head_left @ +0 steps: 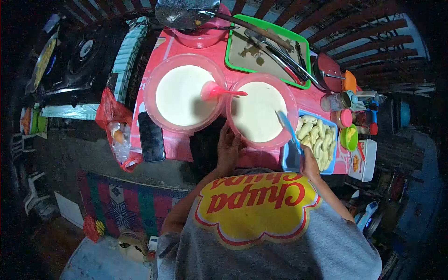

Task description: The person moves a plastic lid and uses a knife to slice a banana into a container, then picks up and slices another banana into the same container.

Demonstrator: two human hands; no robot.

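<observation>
Working the pale batter (259, 112) in the right bowl (290, 99) with a blue spatula (293, 130) looks like the step in hand, probably mixing or scraping. The right hand (309, 162) has its fingers closed on the handle's near end, over the blue tray (290, 161) of peeled bananas (320, 137); the blade meets the batter near the bowl's right wall. The left hand (228, 148) is at the bowl's near left side, fingers against the outside; how far apart they are, or whether they grip, I cannot tell. Another stroke would call for a steady bowl and a blade kept inside the rim. To the left, the other bowl (151, 88) also holds batter, with a pink ladle (216, 92) at its right side.
</observation>
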